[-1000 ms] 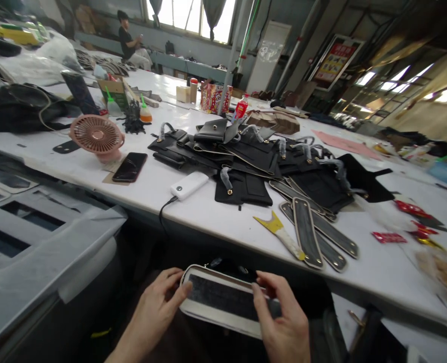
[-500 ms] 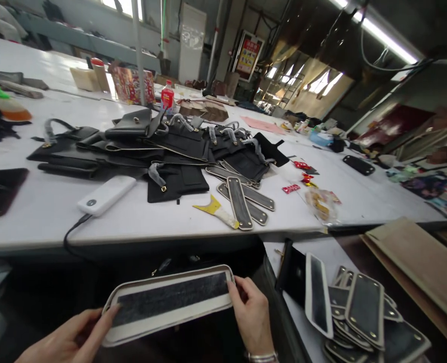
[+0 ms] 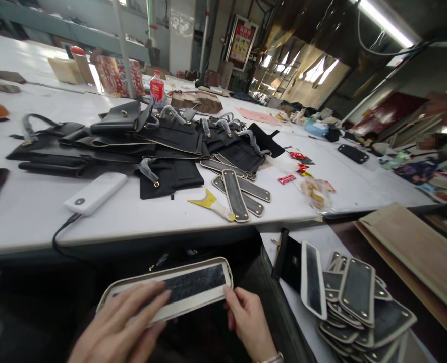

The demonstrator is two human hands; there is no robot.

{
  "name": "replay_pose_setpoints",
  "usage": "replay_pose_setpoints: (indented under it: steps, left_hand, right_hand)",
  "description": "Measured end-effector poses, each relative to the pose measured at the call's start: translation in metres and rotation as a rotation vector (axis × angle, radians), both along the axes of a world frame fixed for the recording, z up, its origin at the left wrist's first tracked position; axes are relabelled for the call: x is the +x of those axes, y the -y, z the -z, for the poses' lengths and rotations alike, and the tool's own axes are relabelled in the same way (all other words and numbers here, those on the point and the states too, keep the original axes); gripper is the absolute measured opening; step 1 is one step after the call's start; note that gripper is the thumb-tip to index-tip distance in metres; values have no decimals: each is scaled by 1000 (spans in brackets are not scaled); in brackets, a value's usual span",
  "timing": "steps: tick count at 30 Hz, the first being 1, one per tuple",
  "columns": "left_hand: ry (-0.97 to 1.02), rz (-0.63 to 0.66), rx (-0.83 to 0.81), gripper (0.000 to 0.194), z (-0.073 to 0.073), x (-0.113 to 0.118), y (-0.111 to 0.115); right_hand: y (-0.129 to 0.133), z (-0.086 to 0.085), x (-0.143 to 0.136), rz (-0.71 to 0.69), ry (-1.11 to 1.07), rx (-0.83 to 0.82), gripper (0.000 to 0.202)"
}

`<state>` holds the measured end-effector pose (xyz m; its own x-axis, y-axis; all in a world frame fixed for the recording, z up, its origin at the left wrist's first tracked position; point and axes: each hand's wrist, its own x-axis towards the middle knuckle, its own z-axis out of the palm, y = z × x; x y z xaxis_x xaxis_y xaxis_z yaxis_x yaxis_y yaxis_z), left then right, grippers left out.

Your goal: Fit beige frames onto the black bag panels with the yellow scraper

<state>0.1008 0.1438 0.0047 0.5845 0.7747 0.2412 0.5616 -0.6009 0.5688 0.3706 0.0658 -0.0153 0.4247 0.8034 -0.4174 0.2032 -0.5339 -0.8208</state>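
A long bag base panel, black in the middle with a pale cream border and rounded corners, lies at my lap over dark material. My right hand pinches its right end between thumb and fingers. Across its left part my left hand is stretched out, fingers extended and slightly blurred. That hand covers the panel's lower left portion, and whether the palm touches it cannot be seen. To the right, a pile of similar black panels with studs rests on a lower surface beside a single pale-edged panel.
On the white table lie a heap of black handbags, a white power bank with a cable, a yellow-ended tool and studded strips. A brown board is at right. Another person is far right.
My left hand has let go of the panel's left edge and moved right, over its surface. My right hand stays on the right end, its grip slightly lower. The view has shifted a little.
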Motion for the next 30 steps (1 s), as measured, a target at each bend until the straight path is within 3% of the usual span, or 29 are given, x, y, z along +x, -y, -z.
replay_pose_setpoints:
  steps: [1,4,7,10,16,22,30]
  left_hand:
    - [-16,181,62,45,-9,22,-3]
    - [-131,405,34,48,-29,85,-16]
    - [-200,416,-77,47,-33,130,-37]
    - [-253,420,-157,36,-27,154,-60]
    - [-271,448,-233,31,-21,170,-83]
    - [-262,465,-280,49,-34,173,-72]
    - [-362,493,-378,41,-32,178,-74]
  right_hand:
    - [-1,1,-2,13,-91,-24,57]
    - [-4,5,-8,64,-282,-66,63]
    - [-6,8,-13,113,-338,-69,65]
    - [-4,11,-15,161,-345,-52,63]
    - [0,14,-13,203,-402,-3,60]
    - [-3,11,-10,155,-451,0,61]
    - [-6,3,-6,97,-322,-24,58]
